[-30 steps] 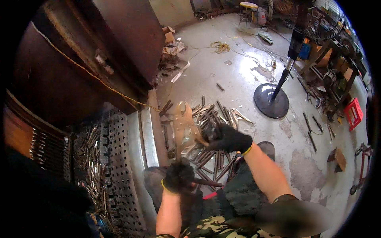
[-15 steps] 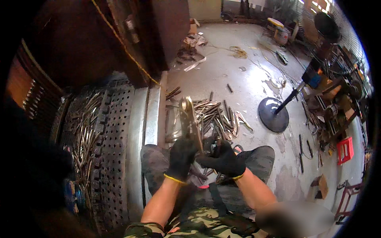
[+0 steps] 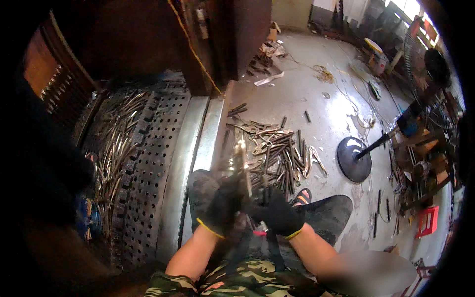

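Note:
In front of my lap, my left hand (image 3: 222,203), in a black glove with a yellow cuff, is closed round a long metal tool that looks like pliers (image 3: 241,158). Its upper end points away from me and is smeared by motion. Close beside it, my right hand (image 3: 279,214), gloved the same way, is curled near the tool's lower part; what its fingers hold is hidden. Just beyond my hands, a heap of metal tools and bars (image 3: 277,151) lies on the floor, some of them shaped like pliers.
To my left runs a perforated metal platform (image 3: 156,143) with a steel edge and a pile of metal parts (image 3: 111,168). At right stand a fan's round black base (image 3: 354,159), a cluttered rack (image 3: 428,168) and a red plastic crate (image 3: 427,222). Cables (image 3: 324,74) lie farther off.
The scene has shifted rightward and slightly downward in the view. Both hands stay close together, with the pliers-like tool still in my left hand and more blurred.

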A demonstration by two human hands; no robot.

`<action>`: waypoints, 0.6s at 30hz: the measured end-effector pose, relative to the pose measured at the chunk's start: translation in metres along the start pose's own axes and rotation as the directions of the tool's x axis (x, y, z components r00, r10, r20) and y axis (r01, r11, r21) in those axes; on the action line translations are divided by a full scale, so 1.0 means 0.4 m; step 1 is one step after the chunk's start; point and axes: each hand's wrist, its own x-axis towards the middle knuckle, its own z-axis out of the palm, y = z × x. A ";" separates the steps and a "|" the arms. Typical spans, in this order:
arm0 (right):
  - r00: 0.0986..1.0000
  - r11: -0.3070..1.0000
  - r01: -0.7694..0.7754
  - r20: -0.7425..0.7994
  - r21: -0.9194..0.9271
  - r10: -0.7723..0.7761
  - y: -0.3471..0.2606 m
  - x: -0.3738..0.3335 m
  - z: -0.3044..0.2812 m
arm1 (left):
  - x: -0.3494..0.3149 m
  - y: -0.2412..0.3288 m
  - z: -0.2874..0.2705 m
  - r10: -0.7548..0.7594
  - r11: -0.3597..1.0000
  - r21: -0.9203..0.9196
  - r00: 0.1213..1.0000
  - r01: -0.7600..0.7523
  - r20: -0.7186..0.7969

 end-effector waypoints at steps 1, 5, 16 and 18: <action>0.997 0.997 0.070 0.029 -0.025 -0.069 0.010 -0.011 0.030 | -0.005 0.003 -0.022 -0.023 0.999 -0.029 1.000 0.023 -0.005; 0.947 0.936 0.314 -0.023 -0.159 -0.321 0.014 -0.060 0.141 | -0.015 -0.014 -0.085 -0.134 0.985 -0.111 0.991 0.131 -0.024; 0.937 0.969 -0.109 0.304 -0.220 0.175 0.128 -0.155 0.081 | -0.040 -0.124 -0.106 -0.054 0.964 0.254 0.992 0.082 -0.115; 0.937 0.990 -0.096 0.326 -0.099 0.123 0.095 -0.144 0.040 | -0.029 -0.175 -0.186 0.131 0.738 0.674 0.987 -0.035 -0.092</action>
